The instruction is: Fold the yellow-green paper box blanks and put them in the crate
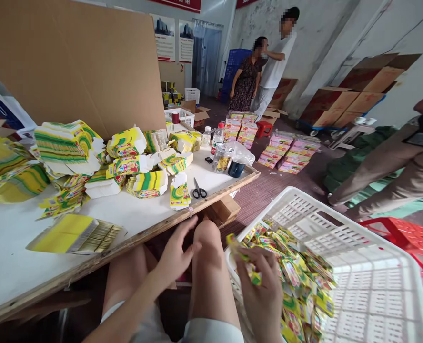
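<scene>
My right hand (263, 286) is closed on a small yellow-and-green packet (233, 243), partly blurred, at the left rim of a white plastic crate (372, 276). Inside the crate lie many similar yellow-and-green packets (293, 271), heaped toward its left side. Over my knees, my left hand (177, 250) is open, thumb and fingers apart, with nothing in it. Beyond it runs the edge of a white table (140, 228). Bundles of flat yellow-and-green cartons (149, 183) cover its far part, and a stack of yellow cards (75, 233) lies closer to me.
Black-handled scissors (199, 191) lie near the table edge. A bottle (217, 137), a clear jar (222, 159) and a dark cup (236, 168) stand at the table's far corner. A red stool (407, 240) is beside the crate. Several people are farther off.
</scene>
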A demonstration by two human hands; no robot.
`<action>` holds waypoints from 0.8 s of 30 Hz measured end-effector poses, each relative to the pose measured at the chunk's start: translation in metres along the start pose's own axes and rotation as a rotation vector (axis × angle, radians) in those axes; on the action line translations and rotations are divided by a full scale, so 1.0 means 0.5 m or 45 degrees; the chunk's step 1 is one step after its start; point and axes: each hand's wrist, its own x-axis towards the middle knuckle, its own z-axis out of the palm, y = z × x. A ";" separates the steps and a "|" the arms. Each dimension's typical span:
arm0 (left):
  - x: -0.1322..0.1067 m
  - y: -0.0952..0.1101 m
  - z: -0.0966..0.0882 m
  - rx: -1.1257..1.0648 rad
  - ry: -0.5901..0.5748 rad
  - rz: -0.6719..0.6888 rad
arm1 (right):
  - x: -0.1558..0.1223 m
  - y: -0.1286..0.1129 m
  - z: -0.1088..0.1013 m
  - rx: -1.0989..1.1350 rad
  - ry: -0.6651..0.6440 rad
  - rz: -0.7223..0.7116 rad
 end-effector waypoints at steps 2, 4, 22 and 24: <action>0.068 -0.030 -0.024 0.203 0.378 -0.058 | 0.008 0.002 -0.028 -0.195 0.137 -0.019; 0.134 -0.063 -0.055 0.239 0.510 -0.152 | 0.008 0.003 -0.038 -0.227 0.106 -0.010; -0.090 0.048 -0.019 -0.376 -0.031 -0.258 | -0.050 -0.001 0.128 0.884 -0.114 0.730; -0.097 0.056 -0.023 -0.480 -0.132 -0.234 | -0.052 -0.006 0.128 0.941 -0.109 0.736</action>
